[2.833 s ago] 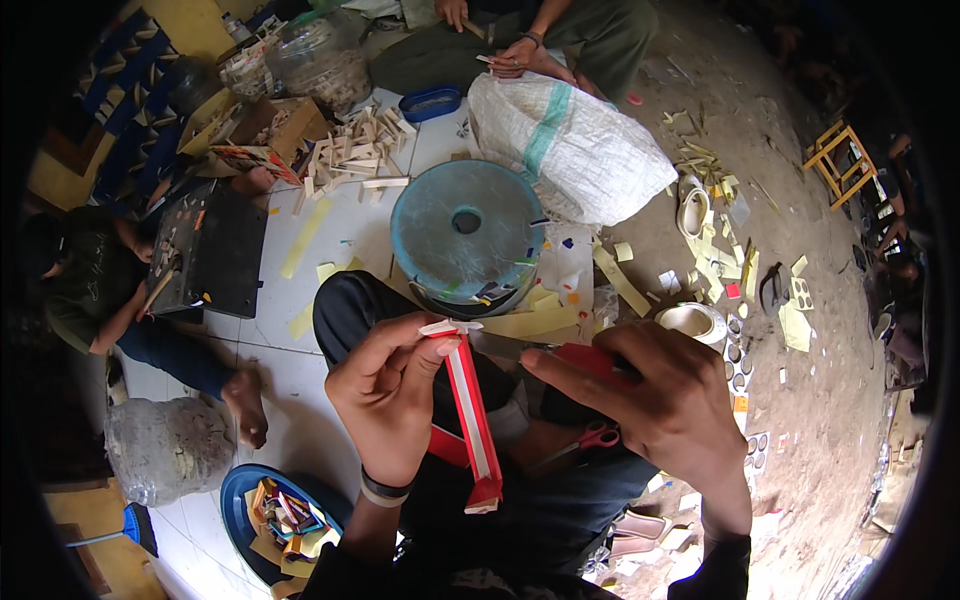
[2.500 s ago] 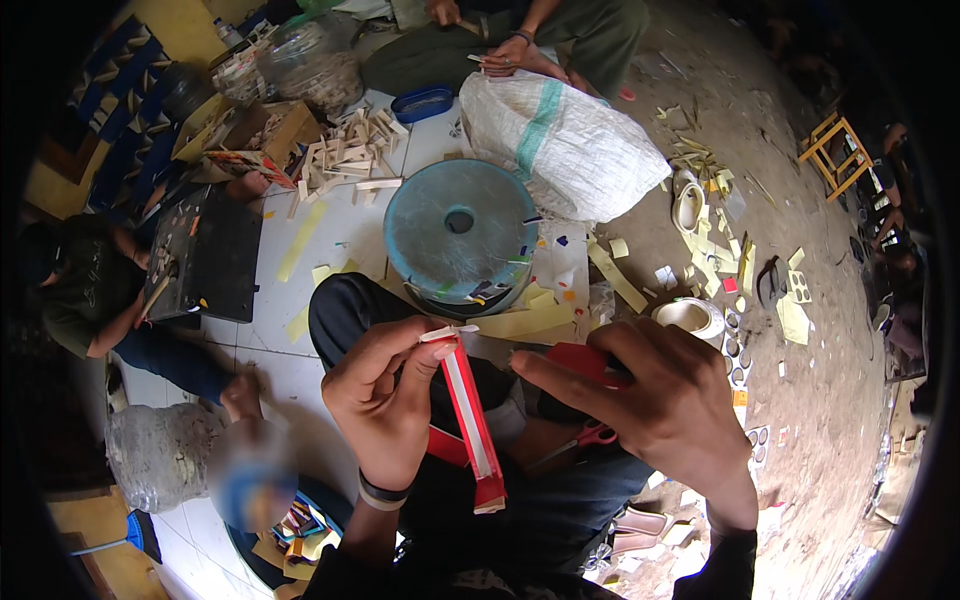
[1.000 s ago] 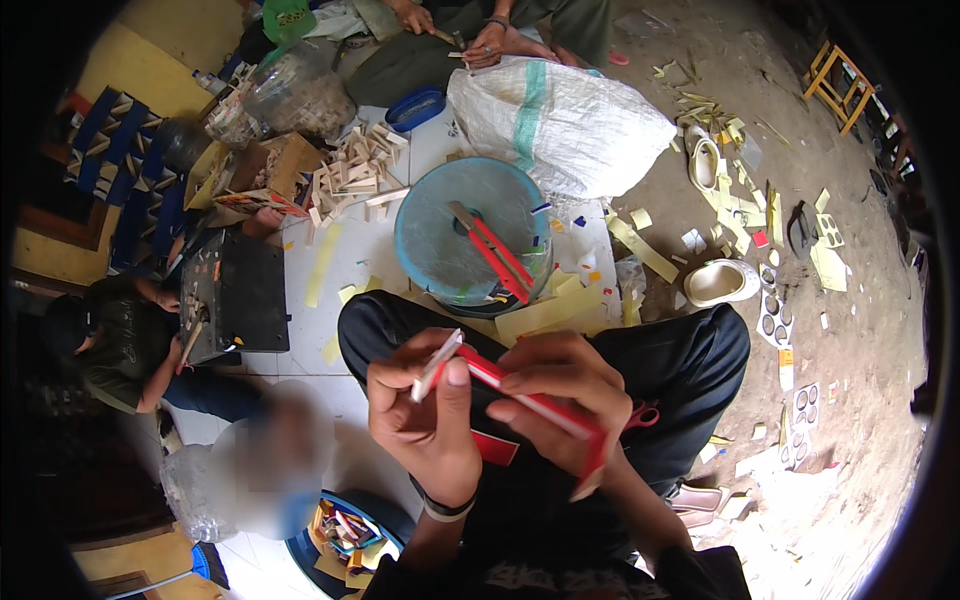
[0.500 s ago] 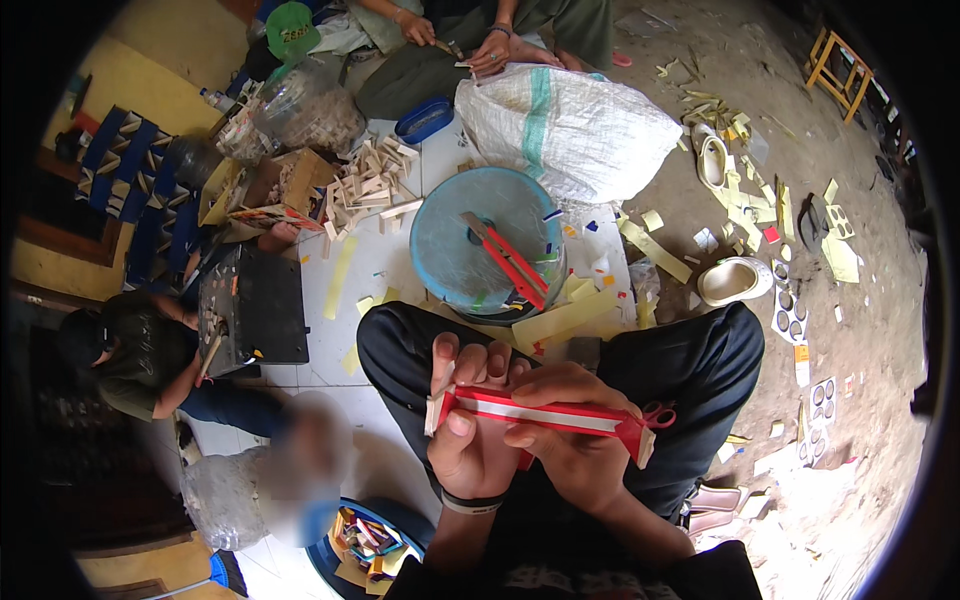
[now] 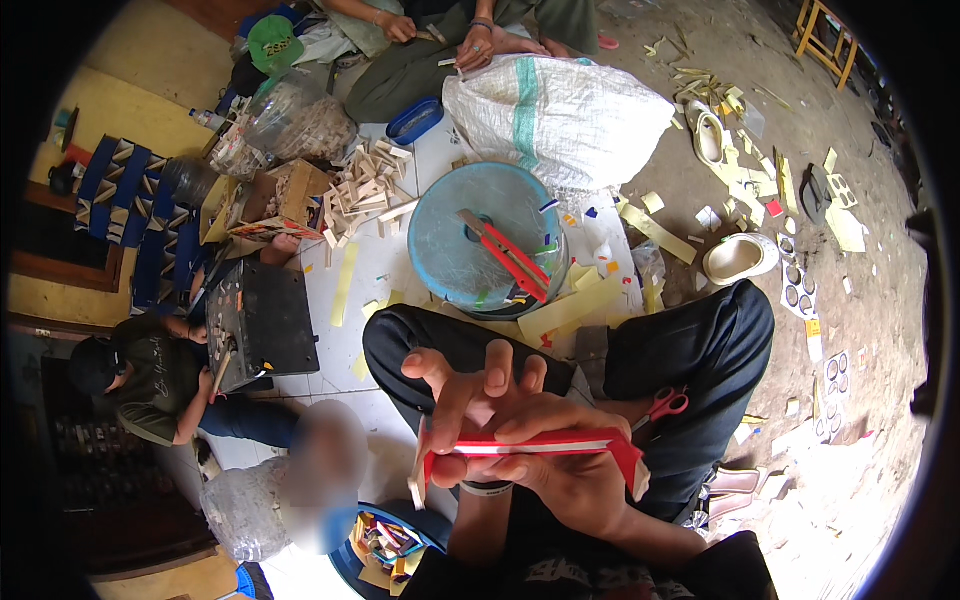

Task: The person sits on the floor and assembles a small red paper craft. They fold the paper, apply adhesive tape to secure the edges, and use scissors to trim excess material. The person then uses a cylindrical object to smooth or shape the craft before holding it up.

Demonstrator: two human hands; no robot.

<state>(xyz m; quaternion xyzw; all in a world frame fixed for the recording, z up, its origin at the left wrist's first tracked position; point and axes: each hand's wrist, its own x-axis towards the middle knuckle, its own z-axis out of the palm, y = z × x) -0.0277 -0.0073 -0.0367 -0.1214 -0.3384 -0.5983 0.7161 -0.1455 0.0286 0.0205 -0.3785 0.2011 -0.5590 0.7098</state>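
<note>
My hands hold a long, narrow piece with a red covering, a white stripe and bare wooden ends level above my lap. My left hand pinches its left part between thumb and index finger, the other fingers spread upward. Around the right half closes my right hand, thumb below and fingers over the top edge. Pink-handled scissors rest by my right leg. Past my knees, a red-handled cutter knife lies on a round bluish tub lid.
Small wooden blocks are heaped at the far left, beside a cardboard box. A white sack lies in front of one co-worker; another sits left by a black box. A blue basin stands near my left side.
The piece has dropped slightly and turned more level. My left hand's fingers have lifted and spread apart, with thumb and index finger still on it. The scissors show more fully.
</note>
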